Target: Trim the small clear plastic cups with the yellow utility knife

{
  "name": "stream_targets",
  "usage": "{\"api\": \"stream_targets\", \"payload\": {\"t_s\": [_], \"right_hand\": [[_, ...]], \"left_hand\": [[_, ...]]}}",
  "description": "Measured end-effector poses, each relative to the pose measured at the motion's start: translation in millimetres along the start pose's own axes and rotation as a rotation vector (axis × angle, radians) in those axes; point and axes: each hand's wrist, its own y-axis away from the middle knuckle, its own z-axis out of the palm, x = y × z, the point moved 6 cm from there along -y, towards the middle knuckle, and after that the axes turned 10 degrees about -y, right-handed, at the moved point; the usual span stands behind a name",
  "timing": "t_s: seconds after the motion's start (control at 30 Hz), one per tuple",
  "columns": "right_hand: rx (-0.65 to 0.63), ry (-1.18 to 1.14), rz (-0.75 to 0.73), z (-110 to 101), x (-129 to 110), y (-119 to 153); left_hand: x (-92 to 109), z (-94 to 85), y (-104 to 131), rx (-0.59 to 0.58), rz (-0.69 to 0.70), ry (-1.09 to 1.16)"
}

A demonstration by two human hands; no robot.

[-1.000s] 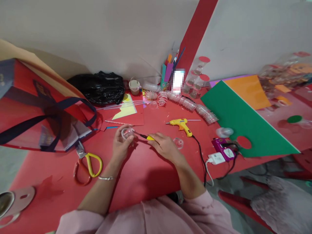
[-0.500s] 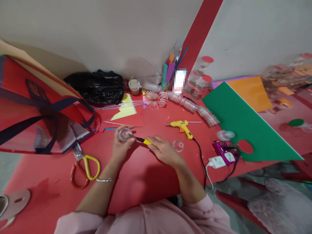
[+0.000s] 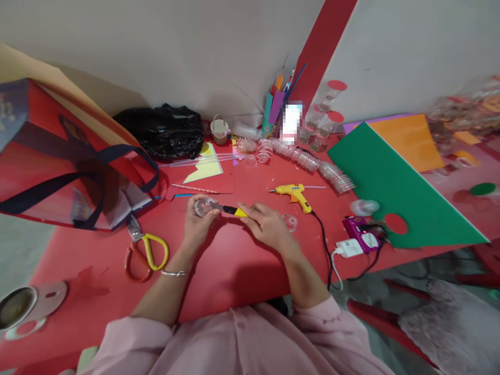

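Observation:
My left hand (image 3: 198, 221) is closed around a small clear plastic cup or dome (image 3: 203, 207), held up over the red table. In my right hand (image 3: 269, 225) is a yellow and black craft knife (image 3: 239, 212), gripped by its handle. The blade points left and lies at the cup's right edge, close to my left thumb; whether it has cut in, I cannot tell. Just behind my right hand, a clear round plastic piece (image 3: 289, 223) rests on the table. A yellow hot glue gun (image 3: 292, 194) lies further back, a glue stick in its rear.
Scissors (image 3: 147, 249) and a red bag (image 3: 78, 156) are on the left, near a cup of dark liquid (image 3: 19, 308). Rows of nested clear cups (image 3: 307, 160) line the back. At right are a green sheet (image 3: 398, 192) and a purple power strip (image 3: 361, 233) with cables.
The knife lies flatter, with its blade still at the cup's right edge. The cup has tilted slightly in my left hand. My view has shifted a little, moving the scene up and right.

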Motion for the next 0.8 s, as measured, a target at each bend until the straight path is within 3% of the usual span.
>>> {"api": "stream_targets", "payload": {"t_s": [0.27, 0.57, 0.8], "right_hand": [[0.106, 0.168, -0.099, -15, -10, 1], [0.016, -0.242, -0.006, -10, -3, 1], [-0.018, -0.25, 0.011, -8, -5, 1]], "left_hand": [[0, -2.3, 2, -0.068, -0.001, -0.031], [8, -0.8, 2, 0.027, 0.062, -0.058], [2, -3.2, 4, 0.032, 0.046, -0.017]]}}
